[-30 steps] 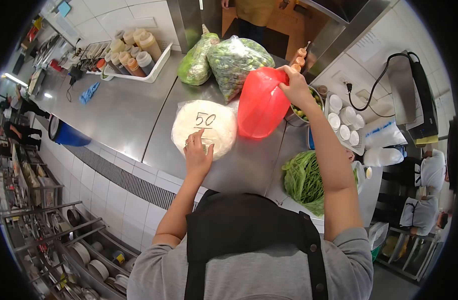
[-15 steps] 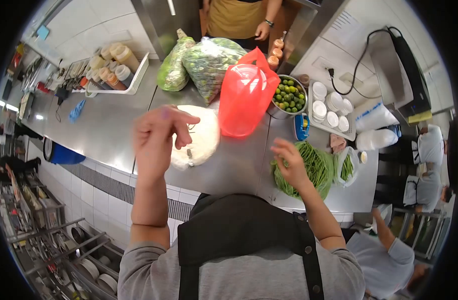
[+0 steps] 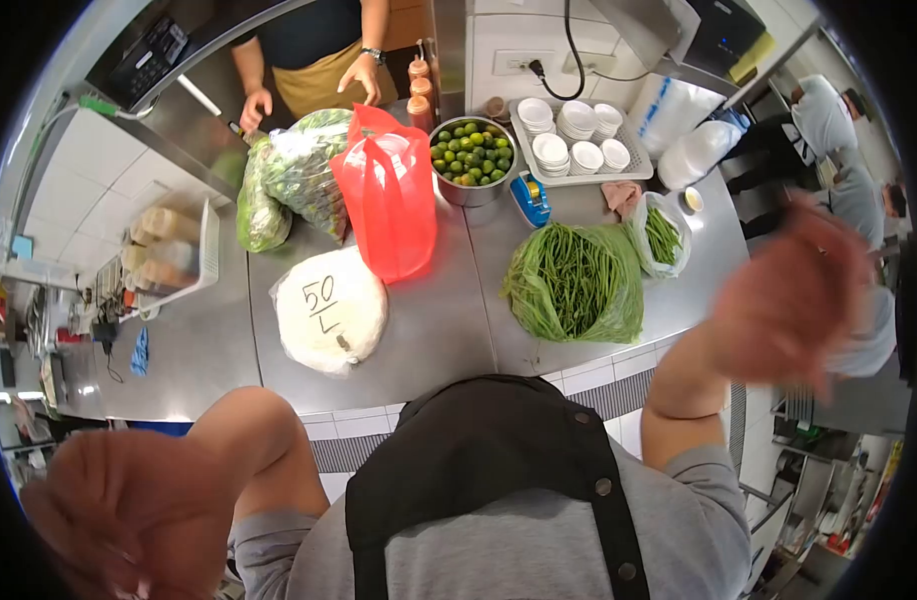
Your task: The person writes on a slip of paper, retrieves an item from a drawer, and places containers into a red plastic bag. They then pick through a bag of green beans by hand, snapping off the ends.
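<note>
Both of my hands are raised close to the camera, away from the counter. My left hand (image 3: 119, 510) is at the lower left, its fingers dark and smeared. On the far right my right hand (image 3: 794, 295) is blurred by motion, and its fingers cannot be made out. Neither touches the goods. Between them lie a white round plastic-wrapped bundle (image 3: 354, 315) marked "50 L", an upright red plastic bag (image 3: 404, 225) and a green plastic bag of long green beans (image 3: 579, 290). A smaller clear bag of beans (image 3: 661, 238) sits beside the latter.
Bags of leafy greens (image 3: 314, 165) and a metal pot of limes (image 3: 473, 160) stand at the back. White tray of lidded cups (image 3: 634, 160), blue tape dispenser (image 3: 531, 200), left-hand bottle basket (image 3: 204, 250). A person (image 3: 324, 60) stands across the counter.
My hands have moved apart: the left down to the lower left, the right out to the far right. The view has turned, uncovering the white bundle. The person opposite now reaches toward the greens.
</note>
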`<state>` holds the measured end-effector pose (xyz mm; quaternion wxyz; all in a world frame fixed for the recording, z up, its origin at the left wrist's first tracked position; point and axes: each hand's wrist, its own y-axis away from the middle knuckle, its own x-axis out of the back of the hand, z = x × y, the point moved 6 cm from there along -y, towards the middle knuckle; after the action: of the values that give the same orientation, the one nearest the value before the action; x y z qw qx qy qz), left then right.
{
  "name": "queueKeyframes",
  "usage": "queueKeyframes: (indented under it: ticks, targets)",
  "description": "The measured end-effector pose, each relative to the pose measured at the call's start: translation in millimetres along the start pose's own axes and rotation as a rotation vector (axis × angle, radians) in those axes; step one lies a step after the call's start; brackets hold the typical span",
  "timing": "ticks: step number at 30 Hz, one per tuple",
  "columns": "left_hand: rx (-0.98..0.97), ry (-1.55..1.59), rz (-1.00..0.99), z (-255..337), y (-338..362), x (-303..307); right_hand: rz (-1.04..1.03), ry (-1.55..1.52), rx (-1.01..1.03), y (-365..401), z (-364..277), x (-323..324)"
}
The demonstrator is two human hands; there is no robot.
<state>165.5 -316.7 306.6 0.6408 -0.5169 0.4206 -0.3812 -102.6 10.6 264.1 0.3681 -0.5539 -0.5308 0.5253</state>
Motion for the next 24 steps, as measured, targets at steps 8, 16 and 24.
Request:
queueKeyframes:
  ticks: [8,16,24]
  targets:
    - [0.304,0.207,-0.442,-43.8,9.1,-87.5,-0.336,0.025,0.652,-64.9,-101.5,-6.3]
    - [0.368,0.351,-0.815,-36.3,27.1,-169.2,-0.430,0.008,0.622,-47.5,-99.5,-18.3]
    - [0.331,0.423,-0.905,-21.0,51.2,-201.0,-0.765,0.218,-0.073,107.6,-1.3,-30.9]
